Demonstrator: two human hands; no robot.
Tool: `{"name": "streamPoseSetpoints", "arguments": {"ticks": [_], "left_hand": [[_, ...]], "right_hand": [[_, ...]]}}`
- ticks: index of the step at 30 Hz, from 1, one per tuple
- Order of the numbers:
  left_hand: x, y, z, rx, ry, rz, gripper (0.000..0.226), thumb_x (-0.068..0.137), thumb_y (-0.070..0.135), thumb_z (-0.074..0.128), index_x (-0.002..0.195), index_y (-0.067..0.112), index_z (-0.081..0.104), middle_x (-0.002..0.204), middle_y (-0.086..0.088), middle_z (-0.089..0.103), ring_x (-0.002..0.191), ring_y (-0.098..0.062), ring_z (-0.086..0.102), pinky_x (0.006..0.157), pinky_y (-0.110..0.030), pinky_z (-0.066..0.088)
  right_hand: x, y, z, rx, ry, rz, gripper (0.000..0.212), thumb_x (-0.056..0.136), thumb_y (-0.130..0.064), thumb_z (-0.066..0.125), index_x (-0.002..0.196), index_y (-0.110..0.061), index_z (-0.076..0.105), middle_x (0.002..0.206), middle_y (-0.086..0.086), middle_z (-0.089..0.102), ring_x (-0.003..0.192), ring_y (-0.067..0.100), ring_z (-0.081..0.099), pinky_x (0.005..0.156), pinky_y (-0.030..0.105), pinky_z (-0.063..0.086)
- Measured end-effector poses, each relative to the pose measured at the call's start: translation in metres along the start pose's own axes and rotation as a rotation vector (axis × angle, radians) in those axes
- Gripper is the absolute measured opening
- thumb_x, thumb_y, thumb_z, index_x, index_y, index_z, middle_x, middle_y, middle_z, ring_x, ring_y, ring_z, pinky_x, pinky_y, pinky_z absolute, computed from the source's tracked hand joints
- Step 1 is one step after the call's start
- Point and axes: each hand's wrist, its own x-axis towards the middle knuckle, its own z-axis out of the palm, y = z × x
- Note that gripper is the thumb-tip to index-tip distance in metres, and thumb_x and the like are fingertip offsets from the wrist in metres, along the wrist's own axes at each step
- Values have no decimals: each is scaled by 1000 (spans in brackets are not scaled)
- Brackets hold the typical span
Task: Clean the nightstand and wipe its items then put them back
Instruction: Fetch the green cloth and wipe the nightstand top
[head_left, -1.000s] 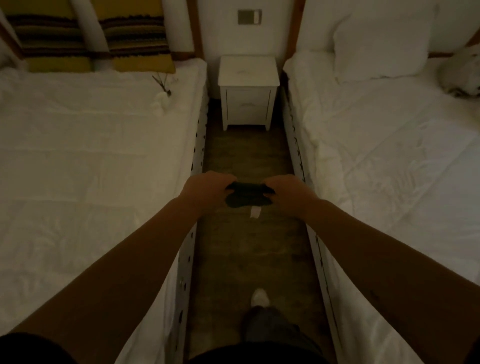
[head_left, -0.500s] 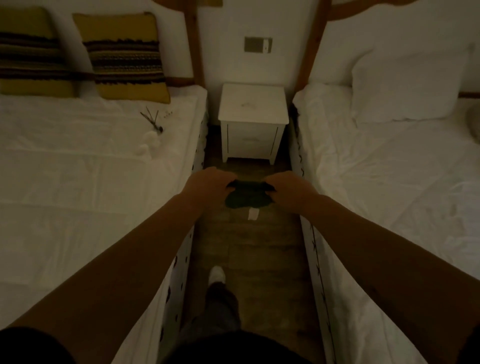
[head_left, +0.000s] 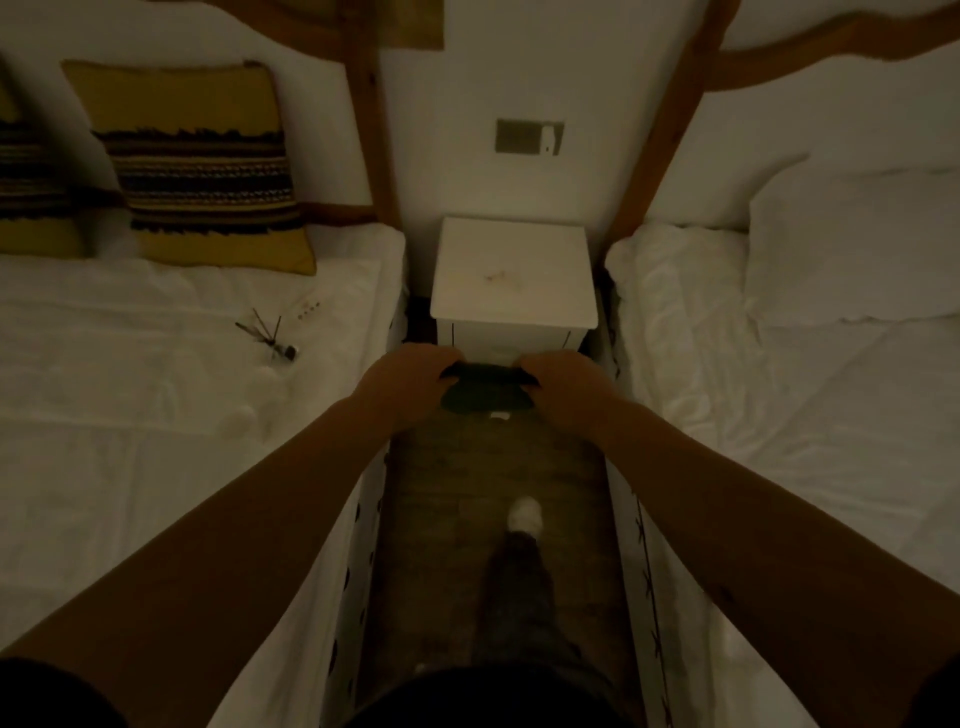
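Both hands, the left hand and right hand, grip a dark cloth stretched between them, seemingly readied for wiping. The white nightstand stands just beyond the knuckles, its top bare but faintly marked.

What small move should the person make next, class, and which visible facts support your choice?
Probably lower the cloth onto the nightstand top and start wiping. The left hand and right hand grip the cloth stretched between them just in front of the nightstand, its top shows faint marks, and small items lie on the left bed, so the top seems ready for cleaning.
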Motion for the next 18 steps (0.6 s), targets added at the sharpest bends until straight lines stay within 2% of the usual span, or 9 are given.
{"name": "streamPoseSetpoints", "arguments": {"ticks": [4,7,9,14,18], "left_hand": [[99,-35,3,-2,32,-20,19,96,20,50,112,18,60,101,-4,62,91,-17,55,83,-29,43],[175,-57,1,-12,29,-61,20,96,20,49,112,17,60,102,-4,62,87,-11,51,80,-25,39],[221,-74,-2,-35,23,-79,19,96,19,48,110,17,61,101,-5,63,89,-16,55,79,-25,39],[317,-120,2,-78,16,-167,22,96,14,47,114,16,60,108,-7,63,98,-20,57,89,-31,43],[392,-172,24,-151,-13,-210,21,96,11,46,111,15,61,91,-3,59,79,-12,51,83,-31,48]], "right_hand": [[92,59,-10,-9,-3,-25,26,97,-20,46,120,-19,58,116,7,62,106,24,56,92,37,45],[170,106,-22,-9,-30,-30,26,96,-20,46,120,-21,57,114,6,62,105,24,56,93,38,46],[216,128,-30,9,-60,-40,26,96,-19,45,118,-21,58,110,7,63,100,24,57,89,42,48],[323,175,-33,45,-117,-21,29,95,-15,44,119,-23,58,107,5,63,98,23,58,89,40,48],[405,206,-13,89,-105,-7,27,91,-12,48,112,-22,61,98,5,65,88,24,60,80,36,49]]}}
